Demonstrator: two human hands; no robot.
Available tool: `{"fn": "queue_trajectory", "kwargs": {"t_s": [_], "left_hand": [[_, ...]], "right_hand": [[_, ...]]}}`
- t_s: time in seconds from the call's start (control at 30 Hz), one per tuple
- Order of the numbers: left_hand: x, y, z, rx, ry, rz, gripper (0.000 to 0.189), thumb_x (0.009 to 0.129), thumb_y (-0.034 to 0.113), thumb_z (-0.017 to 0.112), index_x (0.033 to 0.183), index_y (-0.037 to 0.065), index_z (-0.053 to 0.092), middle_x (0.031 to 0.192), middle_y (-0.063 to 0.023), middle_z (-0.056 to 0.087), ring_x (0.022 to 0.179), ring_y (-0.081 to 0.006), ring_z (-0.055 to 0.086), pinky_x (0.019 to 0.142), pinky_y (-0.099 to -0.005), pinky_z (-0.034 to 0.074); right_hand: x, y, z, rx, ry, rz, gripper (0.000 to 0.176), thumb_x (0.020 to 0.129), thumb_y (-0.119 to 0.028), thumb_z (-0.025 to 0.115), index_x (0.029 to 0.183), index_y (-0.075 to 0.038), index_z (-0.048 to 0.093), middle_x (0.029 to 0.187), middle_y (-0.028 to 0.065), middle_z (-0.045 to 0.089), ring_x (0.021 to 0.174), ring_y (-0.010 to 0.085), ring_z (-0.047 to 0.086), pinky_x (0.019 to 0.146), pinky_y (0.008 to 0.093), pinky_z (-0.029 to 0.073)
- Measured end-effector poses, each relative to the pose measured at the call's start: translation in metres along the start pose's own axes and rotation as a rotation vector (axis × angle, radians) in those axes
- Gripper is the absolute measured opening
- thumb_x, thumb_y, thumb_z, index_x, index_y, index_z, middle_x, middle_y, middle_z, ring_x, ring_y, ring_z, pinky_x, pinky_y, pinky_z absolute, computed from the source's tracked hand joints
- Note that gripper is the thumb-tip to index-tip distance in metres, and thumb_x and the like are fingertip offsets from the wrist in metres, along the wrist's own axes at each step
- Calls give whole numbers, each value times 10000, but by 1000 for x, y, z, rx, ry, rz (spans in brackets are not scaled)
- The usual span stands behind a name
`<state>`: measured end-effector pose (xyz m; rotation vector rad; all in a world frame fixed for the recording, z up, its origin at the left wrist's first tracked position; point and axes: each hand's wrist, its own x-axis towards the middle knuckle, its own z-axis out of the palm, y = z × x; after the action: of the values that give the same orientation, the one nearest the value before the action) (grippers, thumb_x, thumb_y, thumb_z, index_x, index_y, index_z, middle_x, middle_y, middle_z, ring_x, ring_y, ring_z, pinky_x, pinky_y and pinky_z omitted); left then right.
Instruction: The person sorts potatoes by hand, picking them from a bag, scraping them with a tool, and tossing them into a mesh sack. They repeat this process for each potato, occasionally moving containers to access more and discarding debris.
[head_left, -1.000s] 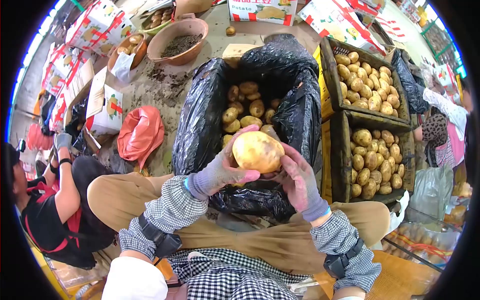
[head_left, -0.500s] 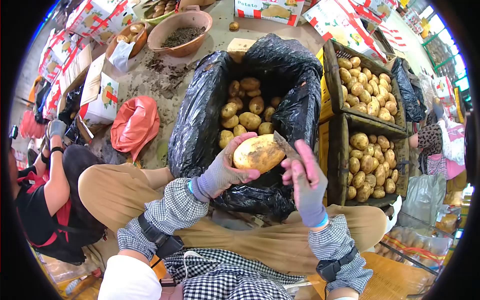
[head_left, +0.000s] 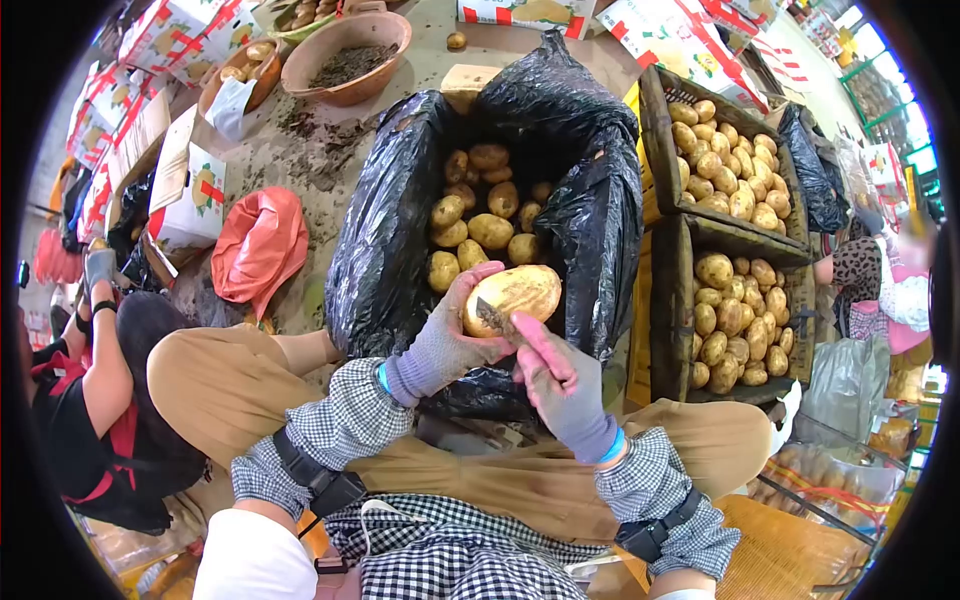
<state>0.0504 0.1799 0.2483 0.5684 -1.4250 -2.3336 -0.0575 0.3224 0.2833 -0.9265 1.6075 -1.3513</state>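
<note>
My left hand, in a grey glove with bare fingertips, is closed around a large yellow potato. Brown soil marks show on the potato's skin. My right hand, gloved the same way, grips a small flat blade that lies against the potato's near left side. The blade's handle is hidden in the fingers. Both hands are over the near end of a box lined with black plastic. Several potatoes lie at the bottom of this box.
Two crates, a far one and a near one, hold potatoes on the right. A red bag and a clay bowl of dark soil are to the left. Printed cartons stand behind. Another person sits at the left.
My right hand has moved left and down, bringing the blade from the potato's right end to its left side. The potato has turned in my left hand, and the view has shifted slightly.
</note>
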Motion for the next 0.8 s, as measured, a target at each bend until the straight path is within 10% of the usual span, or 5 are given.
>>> {"fn": "queue_trajectory", "kwargs": {"t_s": [0.27,0.37,0.43,0.6,0.8], "left_hand": [[1,4,-2,-9,-16,66,872,665,-18,811,1384,72,324,1270,-48,486,1151,-134,494,973,-283,433],[-3,13,2,9,108,7,826,658,-1,793,1363,73,370,1287,-83,478,1188,-202,490,1006,-336,411],[-4,21,1,873,123,507,786,641,34,772,1340,64,414,1311,-140,463,1252,-298,442,1054,-400,357],[-5,19,13,995,-24,769,845,645,90,802,1374,51,377,1369,-164,394,1295,-280,394,1071,-385,322],[-5,21,17,-127,-73,-26,948,650,-60,806,1428,98,288,1367,-52,421,1245,-176,447,1019,-305,409]], "right_hand": [[-2,0,-10,31,-149,-42,392,979,-161,479,1362,-77,480,875,51,604,662,76,551,617,200,472],[14,-9,-20,330,439,65,391,983,-225,493,1347,-82,490,945,75,629,751,115,621,636,230,527],[22,-3,-25,515,426,188,440,983,-284,497,1361,-63,445,1016,72,625,780,127,629,634,235,532],[22,-6,-19,851,144,164,500,962,-326,536,1351,-35,421,1288,103,520,1143,171,537,918,326,483],[25,-3,-27,554,191,-60,436,979,-250,510,1342,-20,443,1286,124,528,1134,174,543,941,304,458]]}}
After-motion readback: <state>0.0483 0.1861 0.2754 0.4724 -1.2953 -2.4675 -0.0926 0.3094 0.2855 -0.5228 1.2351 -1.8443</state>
